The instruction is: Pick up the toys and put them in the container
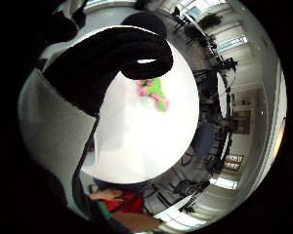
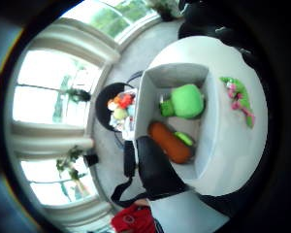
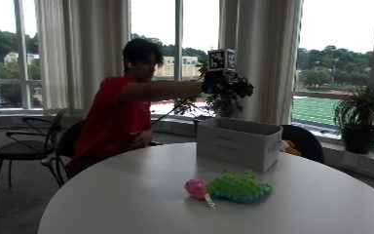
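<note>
One green plush toy (image 3: 239,185) remains on the desk (image 3: 122,195); two lie inside the container (image 3: 239,144). The grip (image 3: 214,83) hovers above, fingers curled, empty. Risk: descending carelessly could clip the container rim.

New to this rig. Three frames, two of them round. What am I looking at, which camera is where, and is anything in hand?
No robot here: a person seated at a round white table works with a black-gloved right hand, held out above the open grey fabric container. The normal picture comes from a camera across the table. The two round ones come from wide-angle cameras on that palm, one by the thumb, one by the little finger, looking out from the palm.

The thumb-side view looks down into the container: a green plush toy and an orange plush toy with a green tip lie inside. A green and pink plush toy lies on the table. The hand appears to hold nothing; one curled gloved finger shows.
</note>
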### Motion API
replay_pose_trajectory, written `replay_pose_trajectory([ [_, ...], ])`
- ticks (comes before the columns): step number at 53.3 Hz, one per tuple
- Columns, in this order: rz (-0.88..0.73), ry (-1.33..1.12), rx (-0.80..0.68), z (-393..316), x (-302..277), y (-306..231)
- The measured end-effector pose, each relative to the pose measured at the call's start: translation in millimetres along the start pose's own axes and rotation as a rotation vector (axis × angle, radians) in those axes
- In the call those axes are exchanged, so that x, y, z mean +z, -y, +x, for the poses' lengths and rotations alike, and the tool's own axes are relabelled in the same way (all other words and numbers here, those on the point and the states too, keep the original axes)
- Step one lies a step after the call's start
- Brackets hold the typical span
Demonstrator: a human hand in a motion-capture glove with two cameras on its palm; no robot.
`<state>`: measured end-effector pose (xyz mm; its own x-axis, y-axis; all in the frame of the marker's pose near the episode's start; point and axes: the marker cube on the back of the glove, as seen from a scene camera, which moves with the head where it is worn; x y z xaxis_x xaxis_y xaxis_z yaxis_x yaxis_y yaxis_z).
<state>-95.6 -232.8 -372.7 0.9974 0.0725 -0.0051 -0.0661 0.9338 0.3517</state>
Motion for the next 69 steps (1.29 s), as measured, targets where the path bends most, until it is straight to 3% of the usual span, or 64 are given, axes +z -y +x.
replay_pose_trajectory([
  [9, 0.016, -0.073, 0.132, 89.7, 41.3, 30.8],
  [20, -0.114, -0.066, 0.256, 160.4, 117.0, 56.3],
  [36, -0.288, -0.216, 0.295, 207.3, 223.0, 99.8],
  [43, -0.368, -0.217, 0.239, 216.8, 262.9, 109.4],
  [52, -0.523, -0.061, 0.211, 226.4, 286.1, 112.0],
  [59, -0.597, -0.075, 0.186, 225.7, 284.7, 111.1],
  [69, -0.588, -0.051, 0.174, 214.0, 279.9, 105.6],
])
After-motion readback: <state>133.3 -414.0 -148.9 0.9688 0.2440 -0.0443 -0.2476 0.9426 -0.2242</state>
